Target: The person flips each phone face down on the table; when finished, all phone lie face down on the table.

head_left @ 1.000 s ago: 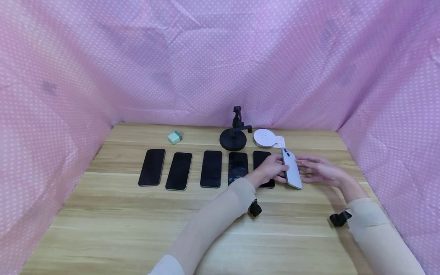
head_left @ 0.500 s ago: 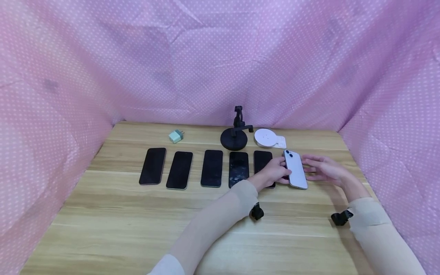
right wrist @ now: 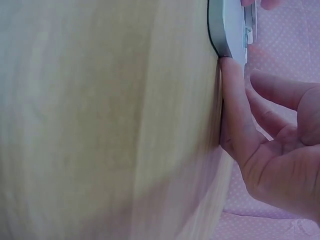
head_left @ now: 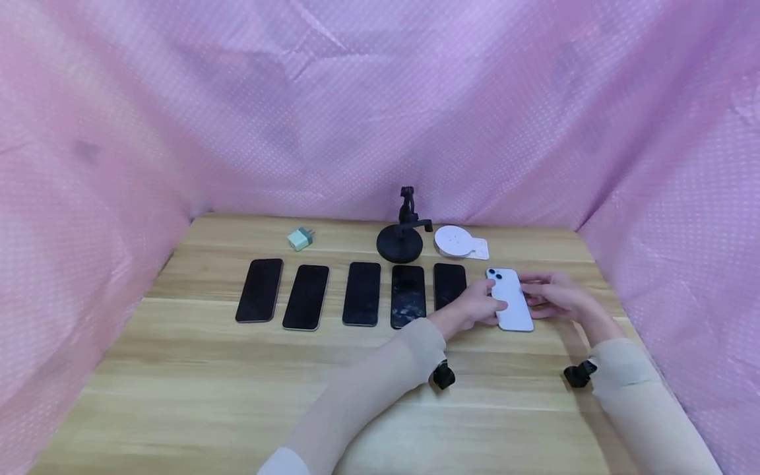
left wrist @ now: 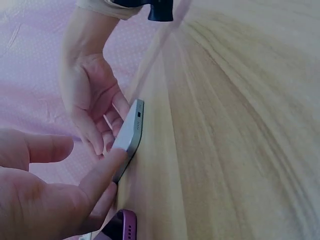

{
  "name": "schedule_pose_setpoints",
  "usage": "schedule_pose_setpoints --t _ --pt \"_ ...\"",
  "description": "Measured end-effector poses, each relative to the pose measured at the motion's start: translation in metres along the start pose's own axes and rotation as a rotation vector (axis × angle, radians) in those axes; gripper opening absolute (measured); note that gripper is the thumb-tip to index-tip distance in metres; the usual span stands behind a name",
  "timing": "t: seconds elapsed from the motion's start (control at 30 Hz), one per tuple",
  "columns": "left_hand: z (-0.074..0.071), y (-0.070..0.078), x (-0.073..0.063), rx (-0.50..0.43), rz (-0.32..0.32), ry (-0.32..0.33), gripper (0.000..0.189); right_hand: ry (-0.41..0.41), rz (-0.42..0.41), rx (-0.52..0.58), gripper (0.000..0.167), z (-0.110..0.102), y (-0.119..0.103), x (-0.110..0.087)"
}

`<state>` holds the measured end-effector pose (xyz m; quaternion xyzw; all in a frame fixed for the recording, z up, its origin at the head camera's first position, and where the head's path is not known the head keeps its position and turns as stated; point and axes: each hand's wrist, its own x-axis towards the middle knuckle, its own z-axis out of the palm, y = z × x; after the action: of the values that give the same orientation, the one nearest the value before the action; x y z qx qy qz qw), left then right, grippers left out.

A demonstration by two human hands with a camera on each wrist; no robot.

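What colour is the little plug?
The plug is pale mint with a darker green pronged end, clearest in the head view.

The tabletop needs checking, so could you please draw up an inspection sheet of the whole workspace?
Surface: light wooden tabletop.
Job's things: white phone, back up, beside a row of five dark phones.
Clutter: black stand, round white pad and green plug adapter, behind the phones.
Grips: left grip, thumb apart, a finger touching the white phone; right grip, a fingertip at its other long edge.
Cables: nothing seen.
Surroundings: pink dotted cloth behind and at both sides.
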<state>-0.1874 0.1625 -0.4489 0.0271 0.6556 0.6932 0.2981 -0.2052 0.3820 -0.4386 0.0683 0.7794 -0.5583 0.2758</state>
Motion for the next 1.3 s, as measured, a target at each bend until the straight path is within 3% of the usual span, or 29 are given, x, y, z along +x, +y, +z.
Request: schedule_pose_setpoints --t 0.23,0.37,0.53,0.67,0.8,0.93,1.07,1.3 --pt "-0.002 0.0 -0.007 0.038 0.001 0.027 0.058 0.001 -0.043 -0.022 0.06 0.006 0.0 0.002" --pt "-0.003 0.0 -0.008 0.088 0.023 0.009 0.059 -0.002 -0.066 -0.035 0.058 0.002 0.001 0.001" --pt "-0.022 0.001 -0.019 0.35 0.111 -0.037 0.059 0.104 -0.102 -0.149 0.056 0.013 -0.002 0.004" --pt "-0.046 0.005 -0.032 0.556 0.225 -0.068 0.056 0.195 -0.212 -0.276 0.05 0.033 -0.014 0.0" --pt "-0.065 0.012 -0.04 0.643 0.314 -0.087 0.055 0.174 -0.319 -0.247 0.051 0.051 -0.028 -0.009" --pt "-0.086 0.015 -0.048 0.665 0.326 -0.061 0.057 0.09 -0.367 -0.126 0.056 0.071 -0.037 -0.007" --pt "-0.102 0.013 -0.054 0.639 0.27 -0.024 0.057 0.009 -0.355 -0.014 0.061 0.088 -0.039 -0.001" --pt "-0.111 0.011 -0.059 0.448 0.178 -0.058 0.062 -0.053 -0.315 0.057 0.067 0.102 -0.033 0.006"
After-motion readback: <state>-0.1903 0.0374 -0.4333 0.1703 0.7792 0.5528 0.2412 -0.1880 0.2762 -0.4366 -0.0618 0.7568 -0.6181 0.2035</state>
